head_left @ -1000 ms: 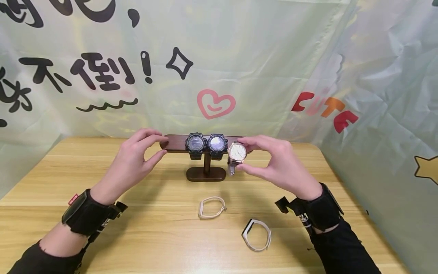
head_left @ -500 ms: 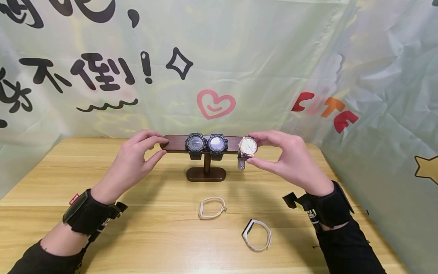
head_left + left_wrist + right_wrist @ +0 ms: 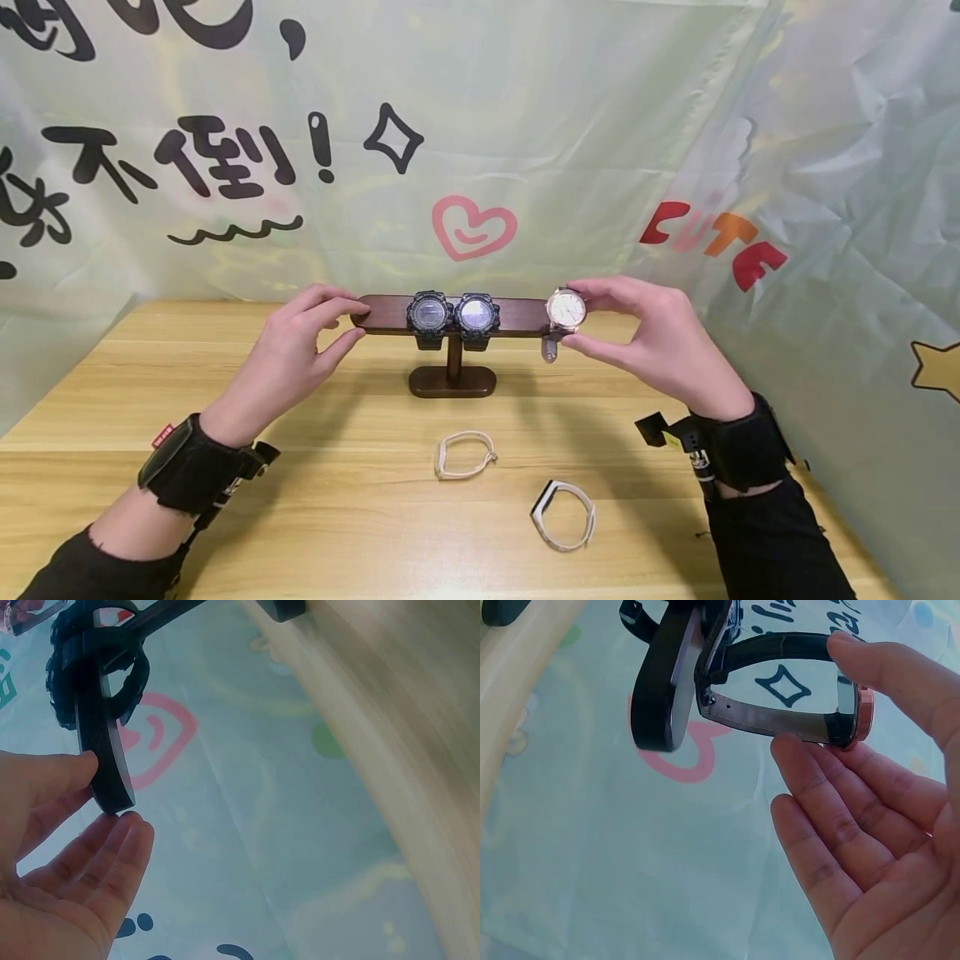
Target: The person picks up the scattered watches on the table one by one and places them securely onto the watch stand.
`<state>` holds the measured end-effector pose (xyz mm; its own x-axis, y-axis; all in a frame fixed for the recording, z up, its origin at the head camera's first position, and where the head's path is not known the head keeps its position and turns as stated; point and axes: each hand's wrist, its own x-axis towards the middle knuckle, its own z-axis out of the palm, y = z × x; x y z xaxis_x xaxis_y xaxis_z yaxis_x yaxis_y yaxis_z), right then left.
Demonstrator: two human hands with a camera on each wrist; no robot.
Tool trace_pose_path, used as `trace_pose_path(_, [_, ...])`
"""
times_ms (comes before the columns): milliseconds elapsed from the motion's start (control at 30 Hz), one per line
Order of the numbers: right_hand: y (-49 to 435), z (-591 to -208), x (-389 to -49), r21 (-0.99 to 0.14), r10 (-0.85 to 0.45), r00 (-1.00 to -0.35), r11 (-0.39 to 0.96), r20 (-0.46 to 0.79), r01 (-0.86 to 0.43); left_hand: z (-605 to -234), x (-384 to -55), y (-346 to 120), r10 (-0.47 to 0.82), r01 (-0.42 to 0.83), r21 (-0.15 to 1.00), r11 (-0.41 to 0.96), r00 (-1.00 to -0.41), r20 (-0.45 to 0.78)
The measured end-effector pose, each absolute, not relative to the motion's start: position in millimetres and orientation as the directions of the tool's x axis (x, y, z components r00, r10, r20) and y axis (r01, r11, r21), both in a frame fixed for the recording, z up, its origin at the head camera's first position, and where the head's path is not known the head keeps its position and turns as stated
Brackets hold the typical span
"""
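Watch [image 3: 566,311] just beside right end of bar [image 3: 522,316], dial facing person, loop's long axis running from dial back toward bar. Right hand [image 3: 663,342] pinches watch, thumb against fingertips. Left hand [image 3: 281,358] pinches bar's left end. Bar runs left-right; two black watches [image 3: 476,315] occupy its middle. Pale bands [image 3: 441,458] nearer person on table [image 3: 337,517].
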<state>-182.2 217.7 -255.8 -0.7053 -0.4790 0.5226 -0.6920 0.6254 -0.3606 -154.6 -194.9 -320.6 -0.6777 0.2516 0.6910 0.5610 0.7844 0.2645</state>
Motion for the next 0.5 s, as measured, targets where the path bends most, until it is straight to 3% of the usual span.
trace_pose_path(500, [232,-257,-192,-0.407,-0.425,-0.762,0.662,0.488,-0.629,-321,-155,-195,0.251,0.561,0.267,0.783,-0.679,0.69])
